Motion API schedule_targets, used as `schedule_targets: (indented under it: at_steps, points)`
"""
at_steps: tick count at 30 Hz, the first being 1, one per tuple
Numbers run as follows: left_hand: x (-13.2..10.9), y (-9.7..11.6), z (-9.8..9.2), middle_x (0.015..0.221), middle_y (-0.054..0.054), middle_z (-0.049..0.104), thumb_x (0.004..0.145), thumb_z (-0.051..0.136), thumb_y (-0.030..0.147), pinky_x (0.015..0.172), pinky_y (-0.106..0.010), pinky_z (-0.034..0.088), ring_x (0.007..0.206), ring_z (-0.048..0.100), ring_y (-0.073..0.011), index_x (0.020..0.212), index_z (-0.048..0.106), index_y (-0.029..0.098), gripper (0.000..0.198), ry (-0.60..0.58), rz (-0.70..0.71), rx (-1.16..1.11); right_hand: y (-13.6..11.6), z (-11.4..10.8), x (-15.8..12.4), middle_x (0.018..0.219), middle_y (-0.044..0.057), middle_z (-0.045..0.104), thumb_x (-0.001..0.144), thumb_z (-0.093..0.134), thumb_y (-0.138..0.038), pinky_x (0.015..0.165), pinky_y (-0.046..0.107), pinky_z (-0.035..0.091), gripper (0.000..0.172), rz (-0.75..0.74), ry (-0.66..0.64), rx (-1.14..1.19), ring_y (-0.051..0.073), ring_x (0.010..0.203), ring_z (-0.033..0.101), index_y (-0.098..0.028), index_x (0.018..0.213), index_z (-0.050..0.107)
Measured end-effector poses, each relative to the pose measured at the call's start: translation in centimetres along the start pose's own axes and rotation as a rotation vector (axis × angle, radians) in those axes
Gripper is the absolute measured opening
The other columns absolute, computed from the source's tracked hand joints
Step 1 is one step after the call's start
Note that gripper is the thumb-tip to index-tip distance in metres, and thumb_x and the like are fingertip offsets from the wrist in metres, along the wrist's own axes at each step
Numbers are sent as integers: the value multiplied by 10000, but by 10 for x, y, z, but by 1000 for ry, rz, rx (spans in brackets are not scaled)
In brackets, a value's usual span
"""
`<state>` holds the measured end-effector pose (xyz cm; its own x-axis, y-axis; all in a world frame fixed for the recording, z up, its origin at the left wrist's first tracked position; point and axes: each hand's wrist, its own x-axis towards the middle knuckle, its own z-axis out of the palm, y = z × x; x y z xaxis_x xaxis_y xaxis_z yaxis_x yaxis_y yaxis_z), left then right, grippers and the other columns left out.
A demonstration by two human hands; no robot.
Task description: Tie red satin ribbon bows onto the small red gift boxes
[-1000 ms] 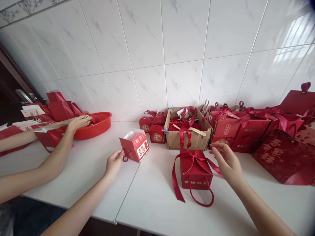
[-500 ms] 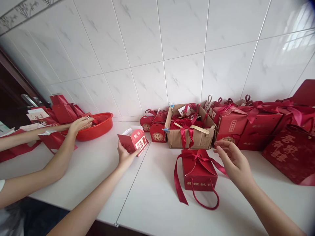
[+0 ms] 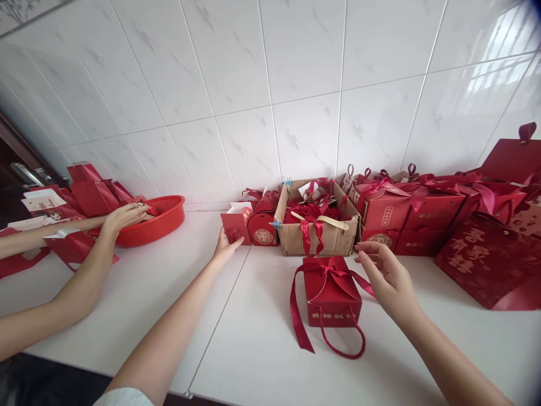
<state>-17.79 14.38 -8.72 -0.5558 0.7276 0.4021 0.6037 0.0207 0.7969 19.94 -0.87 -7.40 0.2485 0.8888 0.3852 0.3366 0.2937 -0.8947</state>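
Note:
At the left of the cardboard box, my left hand (image 3: 227, 248) grips a small red gift box (image 3: 237, 226) by its side, thumb along its lower front. It stands beside a red box with a round gold emblem (image 3: 264, 230). My right hand (image 3: 391, 276) is half curled, thumb and forefinger apart, with nothing seen between them. It hovers right of the red ribbon-tied box (image 3: 333, 293), near a ribbon tail that passes behind it. This box stands on the white table with its bow on top and a rope handle (image 3: 344, 352) hanging in front.
The cardboard box (image 3: 316, 242) holds red ribbons. Stacked red gift boxes (image 3: 431, 217) and a large red bag (image 3: 486, 259) stand at the right. Another person's hands (image 3: 127, 219) are at an orange-red basin (image 3: 175, 223) on the left, beside more red boxes (image 3: 91, 194).
My left hand has moved the small red box back and right, up against the emblem box, and turned it. My right hand keeps much the same pose. The view has shifted slightly.

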Motion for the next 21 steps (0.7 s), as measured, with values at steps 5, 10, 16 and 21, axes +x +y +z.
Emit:
schedule_targets:
  at_steps: [5,10,16,21]
  points:
    - [5,0,-9,1163,-88,579,885,550,327,832,-414,519,993,594,-214,1175,541,143,344,-201,-122,52,-1,0,1,976,48,617,883,488,-468,642,291,477,255,-14,7,-9,200,861,601,-252,1003,553]
    - [-7,8,-3,1145,-77,588,884,552,333,825,-405,522,985,599,-218,1153,557,138,333,-311,-135,20,-2,0,2,942,68,625,878,481,-482,674,320,477,279,-10,8,-15,215,863,602,-231,975,555]
    - [-40,46,-16,1315,-109,463,826,604,265,998,-501,375,1229,427,-307,1208,483,161,414,-146,-47,-38,-5,1,2,913,69,627,880,469,-498,719,342,469,303,-13,-44,1,219,855,597,-216,949,555]
    - [-99,102,-24,990,-38,639,806,574,364,919,-329,432,1001,582,-213,905,596,205,189,-488,147,-197,-10,-3,4,819,48,602,878,445,-548,633,303,434,359,74,-136,14,192,757,572,-205,892,549]
